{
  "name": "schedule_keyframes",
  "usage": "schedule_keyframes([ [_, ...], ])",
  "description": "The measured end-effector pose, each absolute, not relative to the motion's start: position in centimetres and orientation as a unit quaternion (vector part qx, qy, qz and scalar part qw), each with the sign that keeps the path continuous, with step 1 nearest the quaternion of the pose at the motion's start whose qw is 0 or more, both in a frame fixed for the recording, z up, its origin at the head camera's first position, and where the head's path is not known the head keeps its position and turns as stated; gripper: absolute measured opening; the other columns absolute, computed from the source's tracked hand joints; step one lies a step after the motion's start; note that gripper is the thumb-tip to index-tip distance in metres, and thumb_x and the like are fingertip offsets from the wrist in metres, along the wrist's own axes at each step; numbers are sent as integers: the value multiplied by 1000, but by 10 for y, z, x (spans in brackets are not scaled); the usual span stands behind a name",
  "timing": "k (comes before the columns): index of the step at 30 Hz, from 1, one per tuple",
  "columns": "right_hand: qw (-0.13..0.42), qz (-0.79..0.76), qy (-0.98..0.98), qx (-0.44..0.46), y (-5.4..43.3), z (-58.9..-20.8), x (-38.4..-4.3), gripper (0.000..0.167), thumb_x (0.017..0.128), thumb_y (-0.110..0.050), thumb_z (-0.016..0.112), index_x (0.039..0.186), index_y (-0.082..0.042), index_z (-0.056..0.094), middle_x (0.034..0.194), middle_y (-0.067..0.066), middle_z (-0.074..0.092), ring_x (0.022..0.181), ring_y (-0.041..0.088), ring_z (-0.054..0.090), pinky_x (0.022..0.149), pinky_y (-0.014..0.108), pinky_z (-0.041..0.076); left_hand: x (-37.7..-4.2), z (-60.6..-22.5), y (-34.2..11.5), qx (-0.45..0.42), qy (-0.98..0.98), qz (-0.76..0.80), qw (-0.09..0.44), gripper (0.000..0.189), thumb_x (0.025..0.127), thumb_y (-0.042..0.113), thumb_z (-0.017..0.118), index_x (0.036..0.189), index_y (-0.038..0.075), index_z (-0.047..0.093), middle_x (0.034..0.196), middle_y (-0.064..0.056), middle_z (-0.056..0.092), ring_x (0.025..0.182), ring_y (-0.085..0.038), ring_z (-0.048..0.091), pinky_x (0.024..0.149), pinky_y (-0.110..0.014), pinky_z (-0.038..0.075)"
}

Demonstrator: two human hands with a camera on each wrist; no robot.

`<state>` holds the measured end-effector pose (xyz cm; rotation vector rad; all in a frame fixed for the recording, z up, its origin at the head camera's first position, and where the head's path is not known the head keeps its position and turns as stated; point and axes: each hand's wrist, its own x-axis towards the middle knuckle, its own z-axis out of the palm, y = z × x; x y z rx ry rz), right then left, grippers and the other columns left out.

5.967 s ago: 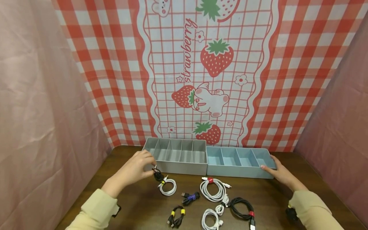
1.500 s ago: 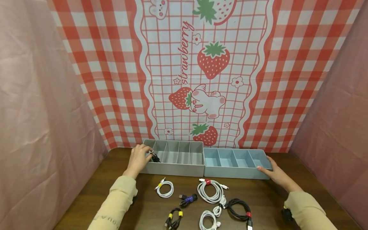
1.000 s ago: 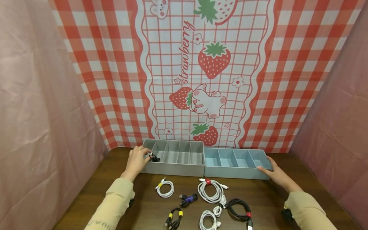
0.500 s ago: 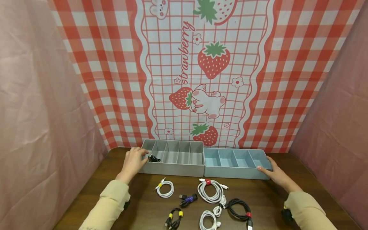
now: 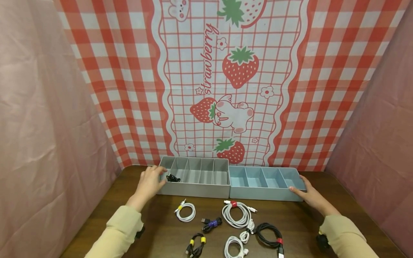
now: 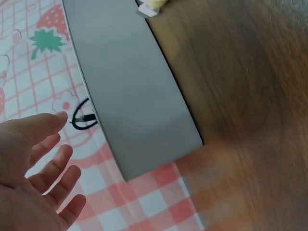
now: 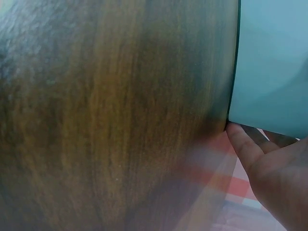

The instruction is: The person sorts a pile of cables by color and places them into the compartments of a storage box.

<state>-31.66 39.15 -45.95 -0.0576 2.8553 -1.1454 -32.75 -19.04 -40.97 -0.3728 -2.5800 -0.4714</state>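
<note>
In the head view, my left hand (image 5: pixel 149 182) is beside the left end of the grey divided box (image 5: pixel 196 190). Its fingers are spread loosely and hold nothing. A bundled black cable (image 5: pixel 173 177) sits in the box's left part, just right of my fingertips. A loop and plug of this cable (image 6: pixel 85 120) stick out past the rim in the left wrist view. My right hand (image 5: pixel 313 196) grips the right end of the light blue divided box (image 5: pixel 264 193), thumb over the front rim. In the right wrist view, a finger (image 7: pixel 243 142) lies along its end wall.
On the brown table (image 5: pixel 167 236) lie several tied cables: a small white coil (image 5: pixel 190 217), a purple-tied cable (image 5: pixel 211 224), a yellow-tied black cable (image 5: pixel 201 245), a large white coil (image 5: pixel 226 215), earphones (image 5: pixel 227 247) and a red-tied black cable (image 5: pixel 267 242). A checked cloth (image 5: pixel 126 89) hangs behind.
My left hand carried the black cable from above the table into the grey box, let go of it and drew slightly left. My right hand has stayed at the blue box.
</note>
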Motion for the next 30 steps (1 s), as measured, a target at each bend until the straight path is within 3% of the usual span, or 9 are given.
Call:
schedule_keyframes([
  [15,28,-373,927,-23,391,-459,-316,94,94,-46,51,147,2,-10,142,44,5,124,57,23,93,67,32,-299,-397,-172,-109,-934,-210,267,39,69,20,82,102,7,67,92,-11,63,92,-31,53,76,-46,39],
  [30,26,-365,930,-25,392,-459,-315,94,95,-46,50,148,2,-12,143,45,4,126,60,19,94,70,28,-265,-401,-155,-121,-922,-233,285,52,67,22,84,112,8,61,88,-3,60,89,-27,52,74,-44,39],
])
